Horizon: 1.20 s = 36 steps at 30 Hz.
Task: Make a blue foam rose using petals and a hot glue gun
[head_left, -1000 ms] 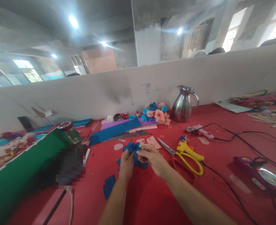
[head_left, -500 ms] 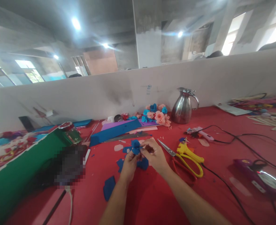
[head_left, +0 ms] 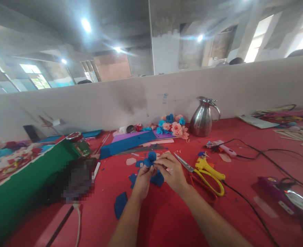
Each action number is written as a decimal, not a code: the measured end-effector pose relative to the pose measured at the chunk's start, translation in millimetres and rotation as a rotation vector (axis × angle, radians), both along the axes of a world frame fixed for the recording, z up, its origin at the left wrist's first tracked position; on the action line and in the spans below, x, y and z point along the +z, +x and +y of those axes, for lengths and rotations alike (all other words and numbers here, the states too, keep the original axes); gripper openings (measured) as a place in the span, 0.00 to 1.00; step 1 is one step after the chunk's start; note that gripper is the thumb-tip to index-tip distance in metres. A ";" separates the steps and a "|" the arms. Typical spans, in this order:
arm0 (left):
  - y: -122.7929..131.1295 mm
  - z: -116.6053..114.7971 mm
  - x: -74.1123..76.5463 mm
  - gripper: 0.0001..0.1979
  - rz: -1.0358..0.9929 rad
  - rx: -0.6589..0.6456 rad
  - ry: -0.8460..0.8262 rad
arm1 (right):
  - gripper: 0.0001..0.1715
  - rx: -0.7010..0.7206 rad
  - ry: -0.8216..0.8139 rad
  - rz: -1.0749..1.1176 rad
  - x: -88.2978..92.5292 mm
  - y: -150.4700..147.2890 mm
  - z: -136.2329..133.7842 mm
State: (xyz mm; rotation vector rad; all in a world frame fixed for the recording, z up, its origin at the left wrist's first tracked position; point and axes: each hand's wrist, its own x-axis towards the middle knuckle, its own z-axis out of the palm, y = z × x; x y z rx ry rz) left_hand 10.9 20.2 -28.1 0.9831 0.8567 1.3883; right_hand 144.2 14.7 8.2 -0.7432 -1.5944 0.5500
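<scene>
Between my two hands is a small blue paper flower (head_left: 151,157), its petals curled at the top. My left hand (head_left: 143,178) pinches it from below and the left. My right hand (head_left: 170,171) has its thumb and forefinger closed at the flower's right side; the exact grip point is partly hidden. Blue paper pieces (head_left: 157,179) lie on the red table under and beside my hands, and one cut blue piece (head_left: 120,205) lies nearer to me on the left. Scissors (head_left: 205,175) with a red and a yellow handle rest right of my right hand.
A yellow glue gun (head_left: 208,167) with a black cord lies by the scissors. Behind stand a steel jug (head_left: 202,118) and a bunch of pink and blue paper flowers (head_left: 176,127). A green board (head_left: 33,185) and a glass jar (head_left: 79,144) are at left, a purple device (head_left: 285,197) at right.
My right fingers have shifted slightly against the blue flower, which now shows its curled top more. The whole view has moved a little; both hands stay in nearly the same place.
</scene>
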 end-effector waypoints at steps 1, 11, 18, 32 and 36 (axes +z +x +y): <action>-0.1 0.1 0.4 0.13 -0.013 0.006 -0.002 | 0.07 -0.001 0.006 0.007 0.8 0.2 -0.7; 1.1 -3.5 0.7 0.11 -0.019 -0.099 0.022 | 0.11 -0.045 0.135 -0.091 -6.3 -2.6 -2.7; 1.1 -3.2 -1.7 0.11 -0.041 -0.121 0.018 | 0.14 -0.034 0.222 -0.163 -7.8 -1.7 -3.4; -1.6 -1.4 -0.3 0.11 -0.197 -0.077 -0.047 | 0.13 -0.099 0.179 -0.013 7.4 2.4 -12.4; -4.5 1.0 -2.6 0.13 -0.209 -0.069 -0.038 | 0.11 -0.286 0.089 0.048 27.9 22.9 -9.9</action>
